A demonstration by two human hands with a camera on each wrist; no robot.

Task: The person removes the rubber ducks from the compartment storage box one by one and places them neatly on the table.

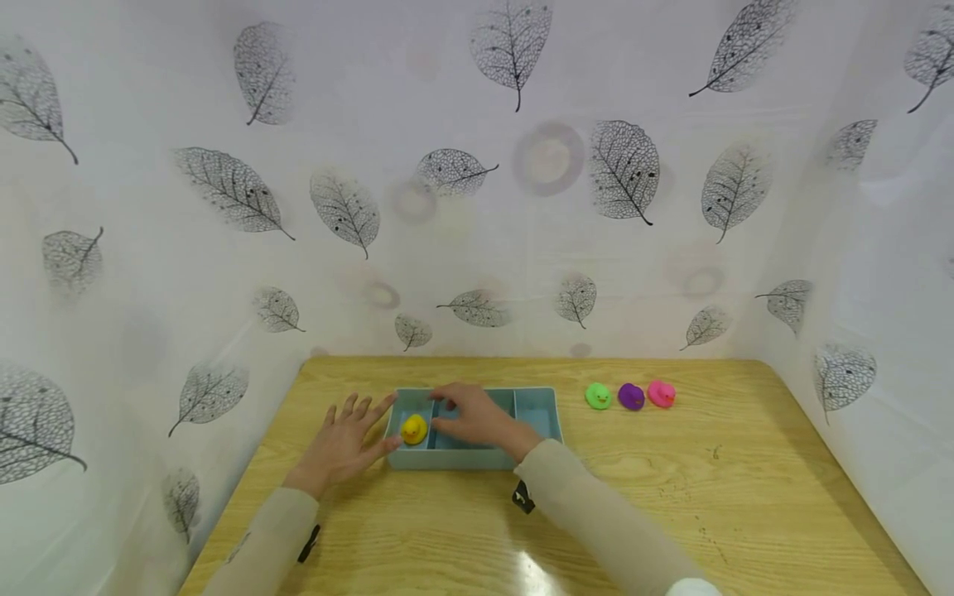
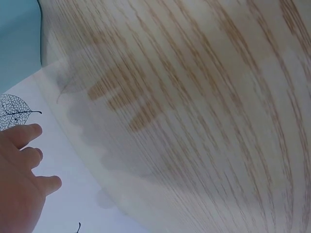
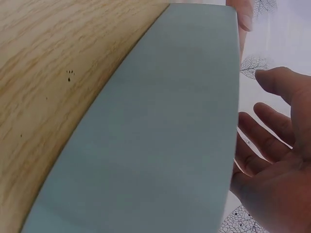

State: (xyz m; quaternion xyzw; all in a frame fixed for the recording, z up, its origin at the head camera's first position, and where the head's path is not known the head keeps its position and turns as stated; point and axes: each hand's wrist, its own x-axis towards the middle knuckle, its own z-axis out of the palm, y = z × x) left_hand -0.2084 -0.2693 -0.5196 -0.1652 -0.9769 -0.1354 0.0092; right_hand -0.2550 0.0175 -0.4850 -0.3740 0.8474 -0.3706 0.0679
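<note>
A pale blue box (image 1: pixel 477 459) with compartments stands on the wooden table, and a yellow rubber duck (image 1: pixel 413 429) sits in its left compartment. My left hand (image 1: pixel 344 447) is at the box's left end, fingers spread, with index finger and thumb at the rim. In the left wrist view the left hand (image 2: pixel 22 177) shows only in part. Over the middle compartment is my right hand (image 1: pixel 477 416), its fingers loosely bent and pointing toward the duck. The right wrist view shows the right hand (image 3: pixel 277 145) with thumb and fingers apart, nothing between them, beyond the box's side wall (image 3: pixel 160 116).
To the right of the box, a green duck (image 1: pixel 599 396), a purple duck (image 1: pixel 631 396) and a pink duck (image 1: pixel 662 393) stand in a row on the table (image 1: pixel 671 497). A white leaf-patterned sheet (image 1: pixel 477 248) hangs behind the table and at both sides.
</note>
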